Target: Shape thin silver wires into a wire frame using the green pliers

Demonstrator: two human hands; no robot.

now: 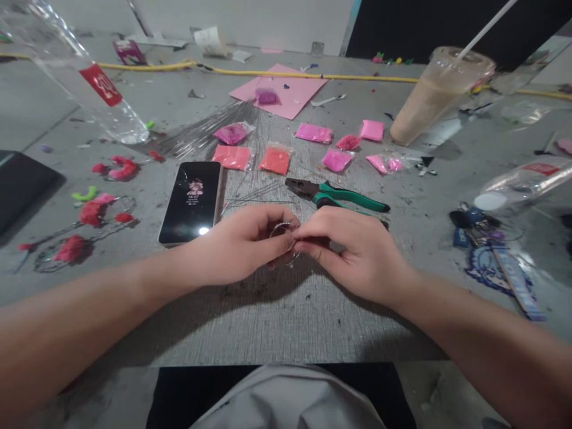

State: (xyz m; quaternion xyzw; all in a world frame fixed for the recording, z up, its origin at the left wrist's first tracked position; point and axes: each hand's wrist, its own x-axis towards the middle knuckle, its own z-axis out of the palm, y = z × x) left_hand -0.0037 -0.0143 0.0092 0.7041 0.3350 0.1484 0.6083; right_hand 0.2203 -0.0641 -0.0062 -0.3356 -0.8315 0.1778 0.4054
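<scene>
A ring of twisted silvery wire [282, 226] is held between my two hands near the middle of the table. My left hand [245, 241] has its thumb and fingers closed around the ring's left side. From the right, my right hand [353, 247] pinches the ring's edge, its fingertips meeting those of the left. Fingers cover much of the ring. Just beyond my hands lie pliers [339, 195] with green and black handles and several loose straight wires [254, 195]. A phone [192, 202] with its screen lit lies beside my left hand.
Several small packets of pink and red clay [274, 159] lie past the pliers. Wire rings with red clay pieces [92, 211] are at left. A water bottle [96, 89], an iced drink [429, 95], a lying bottle [522, 183] and keys [473, 223] stand or lie around. A yellow cable [268, 72] crosses the back.
</scene>
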